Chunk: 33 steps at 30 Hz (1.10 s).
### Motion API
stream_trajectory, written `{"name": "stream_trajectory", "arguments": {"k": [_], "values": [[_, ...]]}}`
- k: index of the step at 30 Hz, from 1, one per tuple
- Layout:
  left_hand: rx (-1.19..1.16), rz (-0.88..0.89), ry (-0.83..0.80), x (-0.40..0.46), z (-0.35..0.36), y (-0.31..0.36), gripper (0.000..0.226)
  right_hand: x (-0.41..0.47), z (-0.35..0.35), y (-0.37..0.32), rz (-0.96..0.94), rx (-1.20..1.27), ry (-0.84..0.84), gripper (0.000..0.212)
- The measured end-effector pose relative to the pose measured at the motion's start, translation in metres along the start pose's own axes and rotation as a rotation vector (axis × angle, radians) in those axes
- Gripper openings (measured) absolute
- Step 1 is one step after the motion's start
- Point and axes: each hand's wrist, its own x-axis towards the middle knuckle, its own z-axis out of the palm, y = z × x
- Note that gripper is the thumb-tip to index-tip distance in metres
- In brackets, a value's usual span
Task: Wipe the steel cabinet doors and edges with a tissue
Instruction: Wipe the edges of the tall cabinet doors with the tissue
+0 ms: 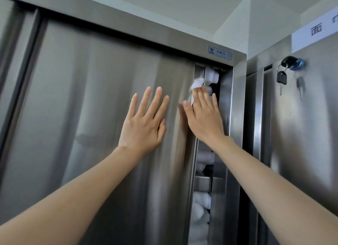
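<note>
Head view: left hand (144, 124) lies flat, fingers spread, on the steel cabinet door (95, 116), while right hand (203, 114) presses a white tissue (197, 84) with straight fingers against the door's right edge.

Small blue-bordered sticker (220, 52) on top frame of steel cabinet (102, 105), near its right corner: crown-like logo, characters reading 合格证; finer print unreadable. White paper sign (315, 31) on neighbouring cabinet (311, 135), top edge: 面, next character cut off.
</note>
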Motion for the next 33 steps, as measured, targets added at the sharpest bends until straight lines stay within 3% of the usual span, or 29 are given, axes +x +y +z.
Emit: {"name": "stream_trajectory", "arguments": {"k": [6, 10, 14, 21, 25, 28, 33], "values": [[0.003, 0.005, 0.022, 0.000, 0.002, -0.003, 0.059, 0.059, -0.013, 0.004, 0.037, -0.001, 0.049, 0.065], [0.000, 0.000, -0.002, -0.001, 0.000, 0.000, 0.059, -0.004, 0.012, -0.006, 0.022, 0.065, 0.099, 0.081], [-0.004, 0.001, -0.051, -0.001, -0.004, 0.000, 0.060, -0.081, 0.029, -0.014, -0.024, 0.012, 0.011, 0.086], [0.002, 0.009, -0.044, 0.000, -0.003, -0.003, 0.059, -0.012, 0.002, -0.010, 0.033, -0.069, -0.031, 0.076], [-0.006, 0.002, -0.048, 0.000, -0.003, -0.002, 0.060, -0.081, 0.032, -0.026, 0.043, 0.079, 0.080, 0.080], [0.006, 0.000, -0.055, 0.000, -0.002, -0.001, 0.060, -0.143, 0.052, -0.031, 0.043, 0.109, 0.027, 0.073], [0.018, 0.011, -0.064, -0.001, -0.001, -0.002, 0.060, -0.099, 0.041, -0.016, 0.008, 0.002, 0.027, 0.077]]}}
